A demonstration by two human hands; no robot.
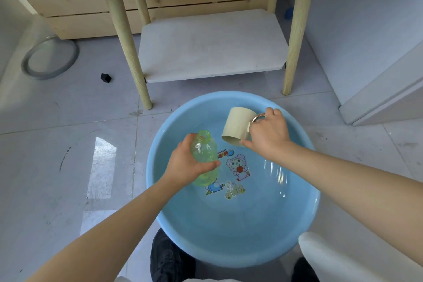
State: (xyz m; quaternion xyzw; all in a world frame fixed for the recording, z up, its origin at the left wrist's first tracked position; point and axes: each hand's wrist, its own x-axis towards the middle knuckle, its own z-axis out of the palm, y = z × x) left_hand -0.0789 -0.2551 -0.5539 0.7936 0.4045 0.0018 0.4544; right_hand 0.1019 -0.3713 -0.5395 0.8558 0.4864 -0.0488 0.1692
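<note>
A round blue basin [229, 245] with cartoon stickers on its bottom stands on the tiled floor and holds clear water. Over its left part my left hand [186, 163] grips a clear green plastic bottle [204, 151], uncapped, its mouth pointing up and away. Over the far right part my right hand [267, 134] holds a beige mug [238, 125] by its handle. The mug is tilted, its open mouth facing down and left toward the bottle.
A white side table with pale wooden legs [124, 41] and a low shelf [212, 46] stands just behind the basin. On the floor at left lie a grey ring [49, 58] and a small black cube [105, 77]. My dark shoes [169, 258] touch the basin's near edge.
</note>
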